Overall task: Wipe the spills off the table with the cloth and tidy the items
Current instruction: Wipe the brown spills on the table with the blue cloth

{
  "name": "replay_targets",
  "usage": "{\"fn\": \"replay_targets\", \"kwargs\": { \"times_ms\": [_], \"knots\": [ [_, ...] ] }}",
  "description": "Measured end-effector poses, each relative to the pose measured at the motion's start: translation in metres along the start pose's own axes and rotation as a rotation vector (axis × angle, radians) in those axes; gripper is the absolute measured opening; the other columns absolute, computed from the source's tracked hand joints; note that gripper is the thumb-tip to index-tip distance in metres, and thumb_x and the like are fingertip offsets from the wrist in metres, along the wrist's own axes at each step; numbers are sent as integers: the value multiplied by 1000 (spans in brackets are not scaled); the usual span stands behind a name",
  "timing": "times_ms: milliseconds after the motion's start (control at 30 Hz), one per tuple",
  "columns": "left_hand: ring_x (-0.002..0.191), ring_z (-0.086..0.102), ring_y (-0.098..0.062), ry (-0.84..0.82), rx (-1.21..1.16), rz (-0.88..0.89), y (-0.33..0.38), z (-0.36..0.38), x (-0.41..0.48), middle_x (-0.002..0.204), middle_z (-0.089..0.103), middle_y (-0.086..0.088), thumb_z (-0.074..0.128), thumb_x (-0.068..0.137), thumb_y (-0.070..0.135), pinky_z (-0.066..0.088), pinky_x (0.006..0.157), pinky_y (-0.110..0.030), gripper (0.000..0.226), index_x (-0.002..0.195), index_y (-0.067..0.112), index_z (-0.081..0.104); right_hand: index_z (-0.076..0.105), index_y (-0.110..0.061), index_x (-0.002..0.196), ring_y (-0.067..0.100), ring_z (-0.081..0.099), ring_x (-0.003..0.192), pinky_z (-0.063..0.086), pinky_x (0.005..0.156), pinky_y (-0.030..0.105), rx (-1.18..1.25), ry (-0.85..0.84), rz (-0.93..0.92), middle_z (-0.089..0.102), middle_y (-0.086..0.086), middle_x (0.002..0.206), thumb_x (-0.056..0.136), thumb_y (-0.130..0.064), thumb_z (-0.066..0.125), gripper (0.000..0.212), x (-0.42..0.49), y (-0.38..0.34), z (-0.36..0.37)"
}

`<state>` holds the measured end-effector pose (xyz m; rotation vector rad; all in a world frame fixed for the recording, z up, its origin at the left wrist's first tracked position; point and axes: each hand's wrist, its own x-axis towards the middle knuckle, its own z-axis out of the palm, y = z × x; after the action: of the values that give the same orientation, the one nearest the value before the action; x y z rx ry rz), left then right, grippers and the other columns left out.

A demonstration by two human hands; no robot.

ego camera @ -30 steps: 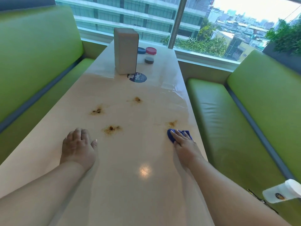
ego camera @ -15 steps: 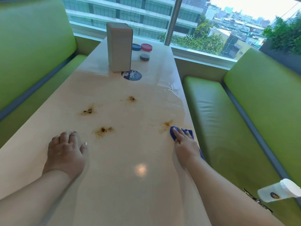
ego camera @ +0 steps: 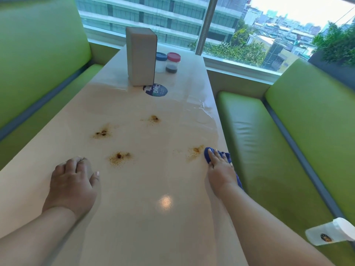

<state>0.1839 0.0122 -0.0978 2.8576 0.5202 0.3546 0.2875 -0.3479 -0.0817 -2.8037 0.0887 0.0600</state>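
Several brown spills dot the cream table (ego camera: 134, 217): one (ego camera: 101, 133) at the left, one (ego camera: 120, 156) nearer me, one (ego camera: 153, 118) farther off, one (ego camera: 196, 150) by the right edge. My right hand (ego camera: 221, 169) presses flat on a blue cloth (ego camera: 207, 154) just right of that last spill. My left hand (ego camera: 72, 185) rests on the bare table, fingers bent under. A grey box (ego camera: 141, 56) stands at the far end, with a blue-lidded jar (ego camera: 161, 62) and a red-lidded jar (ego camera: 172, 62) behind it.
Green benches (ego camera: 269, 143) run along both sides of the table. A round dark sticker (ego camera: 157, 90) lies in front of the grey box. A white spray bottle (ego camera: 330, 233) pokes in at the lower right. A window closes the far end.
My right hand and the cloth have stayed beside the right-edge spill. My left hand slid back toward me along the table. The view shifted slightly.
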Motion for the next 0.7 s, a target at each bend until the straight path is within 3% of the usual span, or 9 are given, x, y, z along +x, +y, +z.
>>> {"fn": "replay_targets", "kwargs": {
  "times_ms": [200,367,467,533,633,700],
  "knots": [
    [106,42,-46,10,10,15,0,2,0,122,52,-27,39,77,39,34,97,-53,59,114,-4,58,26,-28,147,10,9,145,7,119,31,-6,94,-51,20,-8,156,98,-16,32,50,-21,5,9],
    [107,41,-46,20,10,13,-1,3,1,122,52,-27,31,76,44,33,97,-52,66,114,-3,57,18,-27,149,14,3,146,5,119,35,-14,-2,60,12,-5,158,98,-13,28,53,20,-1,-4],
    [107,42,-46,19,10,18,-1,4,3,121,52,-27,30,76,45,33,97,-52,67,114,-4,57,17,-26,149,17,9,146,11,118,36,2,-50,7,13,-2,158,97,-9,31,56,18,0,-7],
    [107,42,-46,29,6,25,-1,5,3,120,52,-27,31,76,45,33,96,-53,66,113,-4,57,22,-26,148,14,13,145,13,117,29,-22,-33,-74,18,-4,157,95,-6,35,58,4,3,-5],
    [107,42,-46,43,7,33,-1,5,4,120,52,-27,32,76,44,33,97,-52,65,113,-4,57,46,-30,137,-11,28,133,19,103,5,246,14,-76,43,-20,140,96,-10,40,46,-12,3,-10],
    [108,41,-46,46,1,32,-2,5,5,121,52,-27,32,76,44,33,98,-53,65,114,-4,57,56,-33,127,-13,40,123,23,99,5,482,127,-43,55,-26,123,97,-14,42,39,-8,4,-15]
  ]
}}
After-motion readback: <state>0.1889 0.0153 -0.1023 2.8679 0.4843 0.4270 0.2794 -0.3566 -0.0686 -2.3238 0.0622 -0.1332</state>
